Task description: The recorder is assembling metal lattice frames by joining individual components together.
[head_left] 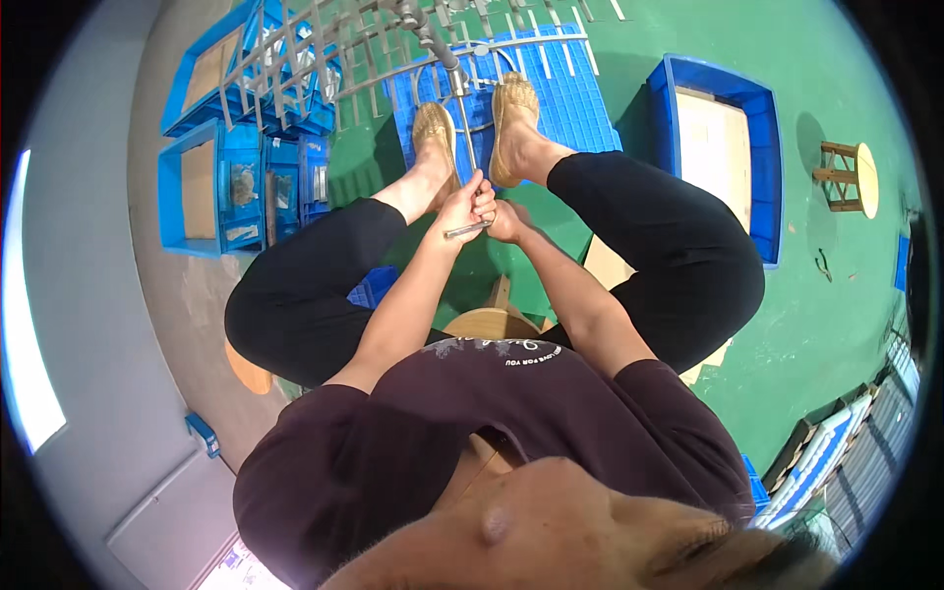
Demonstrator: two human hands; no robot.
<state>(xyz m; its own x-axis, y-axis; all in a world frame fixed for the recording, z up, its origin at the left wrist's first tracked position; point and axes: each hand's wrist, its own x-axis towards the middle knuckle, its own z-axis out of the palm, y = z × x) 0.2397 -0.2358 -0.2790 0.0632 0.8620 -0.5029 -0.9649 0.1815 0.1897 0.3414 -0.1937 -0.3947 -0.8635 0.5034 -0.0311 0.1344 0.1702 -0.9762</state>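
Note:
My left hand (466, 206) is closed around a slim metal rod (466, 133) between my knees. Beyond my fist, the rod runs up to a grey metal joint (447, 57) on a metal frame with many flat strips (295, 74). On the near side of the same fist a short silver bar end (462, 231) sticks out; whether it is one piece with the rod cannot be seen. Pressed close against the left hand, my right hand (507, 222) is curled, its fingers mostly hidden. What it grips does not show.
My feet rest on a blue plastic crate (580, 93). Blue bins (187, 197) with parts stand at left; a blue bin (767, 167) with cardboard is at right. Farther right are a wooden stool (865, 182) and pliers-like tool (823, 264). A wooden seat (492, 323) is beneath me.

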